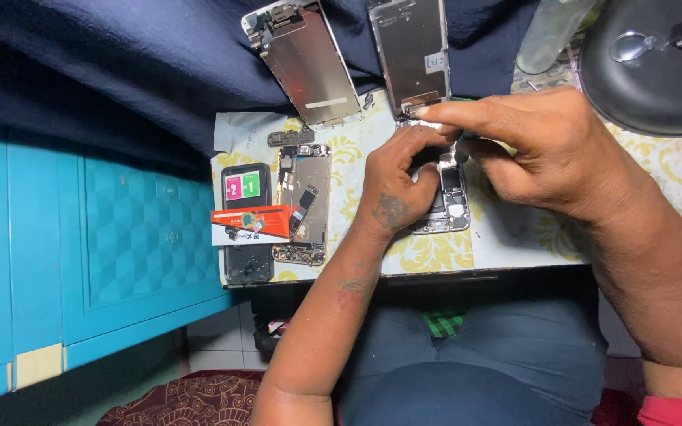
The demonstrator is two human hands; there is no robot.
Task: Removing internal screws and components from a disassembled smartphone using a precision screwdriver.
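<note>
An opened phone body (447, 207) lies on the small patterned table (507, 244) in front of me. My left hand (395, 183) rests on its left side, fingers curled down onto it. My right hand (526, 146) reaches across from the right, fingers pinched on a thin dark tool (461, 155) whose tip points into the phone's insides. A detached screen panel (412, 51) stands just above the phone, its lower end near my fingertips.
A second opened phone (303, 201), a black phone with stickers (245, 221) and a red-and-white card (250, 224) lie at the table's left. Another screen panel (305, 63) leans on dark blue cloth (120, 71). A black round lamp base (649, 67) and a clear bottle (550, 31) stand at upper right. Blue cabinet (80, 237) at left.
</note>
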